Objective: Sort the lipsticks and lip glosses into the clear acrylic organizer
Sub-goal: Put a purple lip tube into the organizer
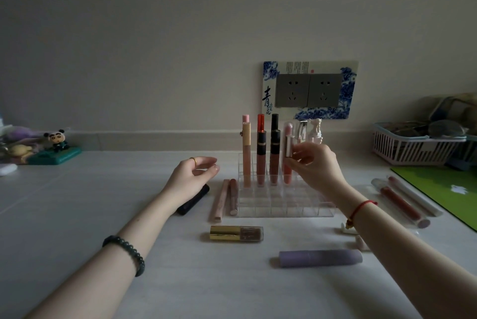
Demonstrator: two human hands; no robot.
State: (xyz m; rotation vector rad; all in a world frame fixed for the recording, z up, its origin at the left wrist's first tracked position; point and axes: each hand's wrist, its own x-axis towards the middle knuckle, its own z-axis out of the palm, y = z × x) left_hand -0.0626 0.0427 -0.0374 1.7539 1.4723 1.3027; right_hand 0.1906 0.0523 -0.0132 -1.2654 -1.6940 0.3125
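The silver lipstick [289,147] is pinched upright in the right hand [316,166] over the back row of the clear organizer [284,205], apparently above a free cell beside 4 tall glosses [274,148]. Lowered crooked, it could catch a divider or topple them. The left hand [195,171] hovers nearby, loosely curled and empty.

One head-worn view — looking forward and slightly down across the table [77,215] toward the wall [154,34].
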